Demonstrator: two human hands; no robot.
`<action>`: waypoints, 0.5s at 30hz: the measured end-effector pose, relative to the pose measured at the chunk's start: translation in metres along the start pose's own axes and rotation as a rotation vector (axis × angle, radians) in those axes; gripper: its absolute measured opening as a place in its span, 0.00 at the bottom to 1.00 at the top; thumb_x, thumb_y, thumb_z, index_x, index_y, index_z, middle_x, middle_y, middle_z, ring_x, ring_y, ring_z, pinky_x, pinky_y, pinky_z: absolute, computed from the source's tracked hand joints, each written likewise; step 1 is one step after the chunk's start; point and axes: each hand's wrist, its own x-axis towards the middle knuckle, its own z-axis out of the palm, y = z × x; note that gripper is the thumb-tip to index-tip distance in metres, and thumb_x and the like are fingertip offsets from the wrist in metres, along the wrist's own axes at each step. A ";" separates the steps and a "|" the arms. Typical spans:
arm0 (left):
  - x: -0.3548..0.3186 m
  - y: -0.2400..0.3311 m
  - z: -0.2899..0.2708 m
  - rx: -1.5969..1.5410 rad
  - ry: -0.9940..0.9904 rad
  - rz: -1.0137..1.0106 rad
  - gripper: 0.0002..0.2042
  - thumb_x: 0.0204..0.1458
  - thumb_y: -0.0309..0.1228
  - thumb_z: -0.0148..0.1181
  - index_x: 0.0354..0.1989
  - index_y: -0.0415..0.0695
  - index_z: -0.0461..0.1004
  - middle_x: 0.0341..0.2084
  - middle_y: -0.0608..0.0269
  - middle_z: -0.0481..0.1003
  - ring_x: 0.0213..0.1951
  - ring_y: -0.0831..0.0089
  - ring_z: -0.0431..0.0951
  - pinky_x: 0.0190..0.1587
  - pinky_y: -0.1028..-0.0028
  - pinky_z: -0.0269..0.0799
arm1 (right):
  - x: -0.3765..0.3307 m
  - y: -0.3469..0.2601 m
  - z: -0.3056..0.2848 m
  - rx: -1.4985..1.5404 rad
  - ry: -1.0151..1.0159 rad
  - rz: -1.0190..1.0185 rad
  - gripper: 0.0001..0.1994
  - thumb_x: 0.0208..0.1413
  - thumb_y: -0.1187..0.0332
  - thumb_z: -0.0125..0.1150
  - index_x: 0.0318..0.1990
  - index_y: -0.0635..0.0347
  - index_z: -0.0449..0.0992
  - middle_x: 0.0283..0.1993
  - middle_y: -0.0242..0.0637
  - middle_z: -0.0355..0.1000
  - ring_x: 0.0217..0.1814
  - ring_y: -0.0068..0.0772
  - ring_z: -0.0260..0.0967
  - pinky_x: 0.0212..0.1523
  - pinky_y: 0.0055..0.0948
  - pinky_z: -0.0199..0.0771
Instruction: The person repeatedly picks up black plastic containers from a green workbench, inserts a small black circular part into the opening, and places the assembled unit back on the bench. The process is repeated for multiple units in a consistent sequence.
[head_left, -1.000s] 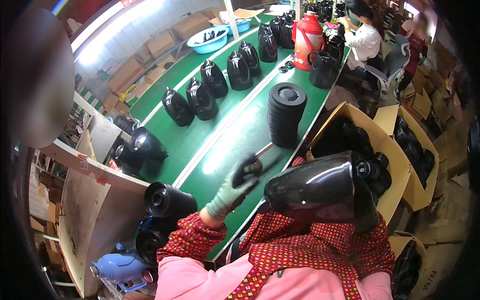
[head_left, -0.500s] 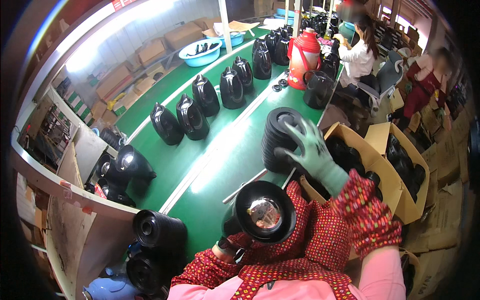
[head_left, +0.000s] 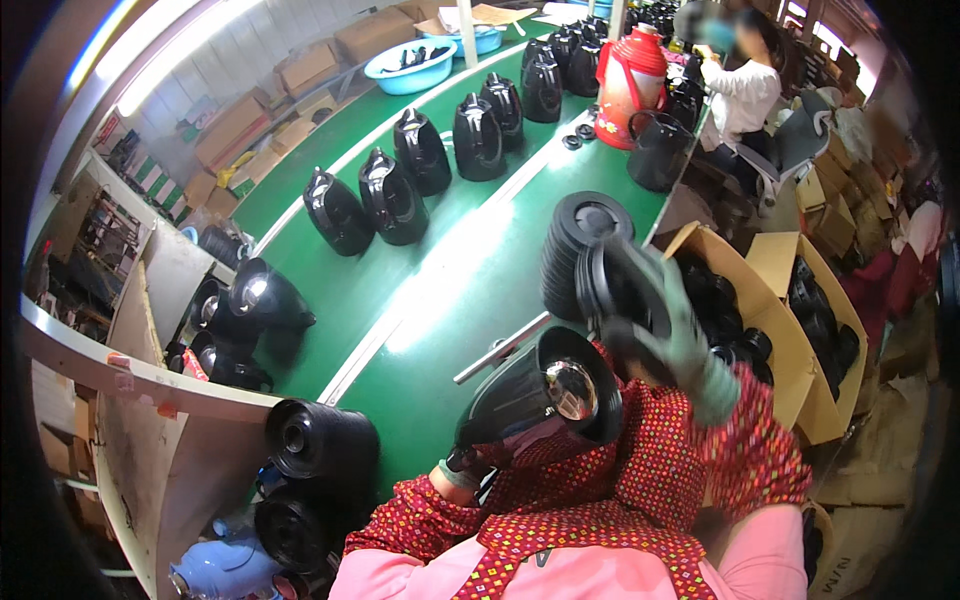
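Right now the black kettle body (head_left: 535,395) lies tilted against the person's chest, open bottom turned up and to the right, shiny metal plate inside showing, its long axis running from lower left up toward the right hand (head_left: 680,345). That gloved right hand sits just above and right of the kettle body's open mouth, fingers closed round a black round base disc (head_left: 620,290), disc held on edge and angled toward the opening; it is the nearer hand to that mouth. The left hand (head_left: 462,470) is under the kettle body at its lower end, mostly hidden, so I cannot tell how its fingers stand, though it seems to prop the shell. Glossy hard plastic on the shell, matte ribbed plastic on the disc, knit grey-green glove. Just behind the disc, a stack of black discs (head_left: 575,245) stands on the green belt (head_left: 440,290). Farther up the belt, finished black kettles (head_left: 420,165) stand upright in rows, a red flask (head_left: 630,85) beyond. Right of the kettle body, cardboard boxes (head_left: 790,330) hold more black parts.
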 end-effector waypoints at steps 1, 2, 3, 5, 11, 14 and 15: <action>0.007 -0.007 0.011 -0.179 -0.081 -0.032 0.32 0.55 0.38 0.72 0.67 0.41 0.71 0.62 0.53 0.75 0.62 0.63 0.76 0.65 0.62 0.71 | -0.025 -0.019 -0.007 0.055 -0.022 0.025 0.51 0.47 0.47 0.77 0.76 0.57 0.60 0.71 0.54 0.60 0.73 0.59 0.56 0.73 0.51 0.57; 0.013 -0.009 0.020 -0.303 -0.159 -0.062 0.31 0.55 0.38 0.72 0.67 0.41 0.71 0.62 0.53 0.75 0.62 0.63 0.76 0.65 0.62 0.72 | -0.045 -0.039 -0.013 0.112 -0.044 0.053 0.51 0.48 0.45 0.76 0.76 0.59 0.60 0.73 0.53 0.58 0.74 0.58 0.55 0.74 0.50 0.55; 0.015 -0.009 0.026 -0.408 -0.224 -0.096 0.31 0.55 0.38 0.72 0.67 0.41 0.71 0.62 0.53 0.75 0.62 0.63 0.76 0.65 0.62 0.72 | -0.059 -0.051 -0.015 0.081 -0.061 0.060 0.51 0.48 0.43 0.75 0.76 0.58 0.60 0.73 0.53 0.58 0.75 0.58 0.54 0.74 0.50 0.54; 0.017 -0.007 0.035 -0.549 -0.319 -0.150 0.31 0.56 0.38 0.71 0.67 0.41 0.71 0.62 0.52 0.75 0.62 0.63 0.76 0.65 0.62 0.72 | -0.080 -0.064 -0.018 0.077 -0.081 0.075 0.52 0.50 0.37 0.71 0.77 0.57 0.60 0.75 0.54 0.57 0.75 0.59 0.54 0.75 0.52 0.51; 0.016 0.010 0.059 -0.610 -0.393 -0.191 0.30 0.57 0.37 0.70 0.67 0.40 0.70 0.62 0.52 0.75 0.62 0.63 0.76 0.64 0.63 0.72 | -0.131 -0.076 -0.040 0.177 -0.006 0.113 0.53 0.50 0.34 0.70 0.76 0.58 0.60 0.76 0.58 0.54 0.78 0.60 0.51 0.76 0.54 0.49; 0.014 0.017 0.066 -0.582 -0.363 -0.191 0.30 0.57 0.36 0.69 0.67 0.39 0.70 0.62 0.52 0.75 0.62 0.63 0.76 0.64 0.63 0.73 | -0.149 -0.075 -0.050 0.173 -0.016 0.069 0.53 0.49 0.33 0.70 0.76 0.58 0.61 0.77 0.58 0.54 0.77 0.61 0.52 0.76 0.55 0.49; 0.013 0.020 0.067 -0.570 -0.354 -0.190 0.30 0.58 0.36 0.69 0.67 0.39 0.70 0.62 0.52 0.75 0.61 0.63 0.76 0.64 0.63 0.73 | -0.155 -0.075 -0.054 0.146 -0.011 0.037 0.54 0.47 0.34 0.72 0.76 0.58 0.62 0.76 0.58 0.54 0.77 0.62 0.52 0.76 0.57 0.50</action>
